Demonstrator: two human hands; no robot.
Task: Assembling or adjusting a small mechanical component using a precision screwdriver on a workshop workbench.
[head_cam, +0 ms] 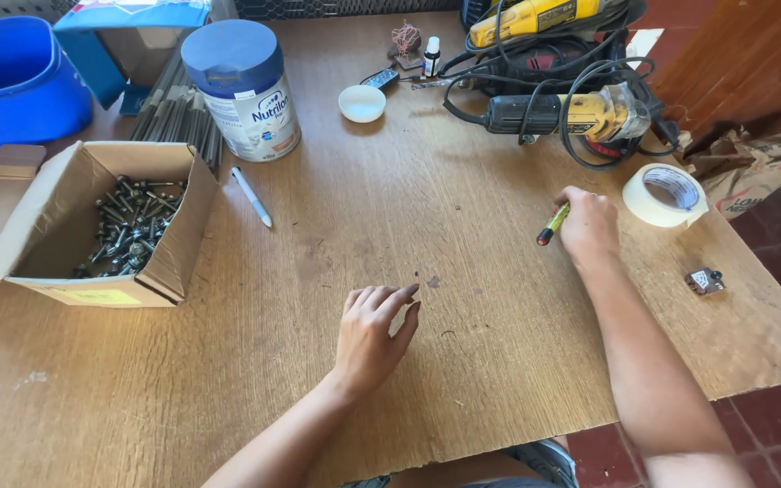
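The right hand is closed around a yellow-green marker, its dark tip angled down toward the tabletop, a grip that looks ready for marking. The left hand lies flat and empty, fingers loosely together, apparently steadying. Just right of the marker sits a roll of tape. At far left, an open cardboard box keeps screws contained. Behind it stands a white tin with a blue lid and label.
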